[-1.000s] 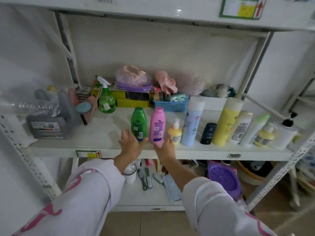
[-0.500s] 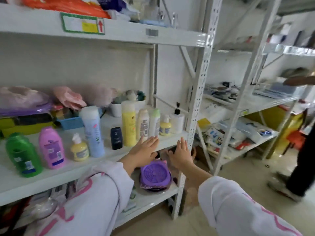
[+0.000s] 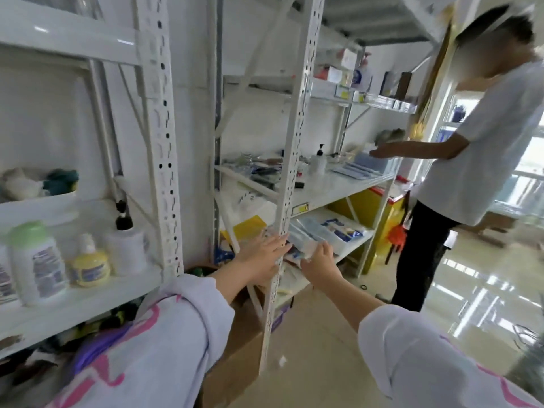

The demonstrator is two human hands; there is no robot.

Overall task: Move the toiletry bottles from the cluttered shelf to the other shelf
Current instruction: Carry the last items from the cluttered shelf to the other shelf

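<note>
White steel shelving fills the left of the view. On the cluttered shelf at the near left stand three toiletry bottles in a row: a white bottle with a pale green cap, a small yellow pump bottle just to its right, and a white pump bottle with a black nozzle beside that, close to the perforated upright. Behind them, farther back on the same shelf, a white tub holds soft, blurred things.

Both arms, in pale sleeves with pink markings, reach forward past the upright. The left hand is empty, its fingers held straight and slightly spread, and they overlap the second upright of the neighbouring rack. Just to its right, the right hand is empty too, fingers loosely curled and a little apart, in front of a low shelf of flat packets.

The other shelf, higher and farther right, carries a clear pump bottle and scattered small items too blurred to tell. At the far right a second person in a white T-shirt and dark trousers stands on the glossy floor, one arm stretched over that shelf.
</note>
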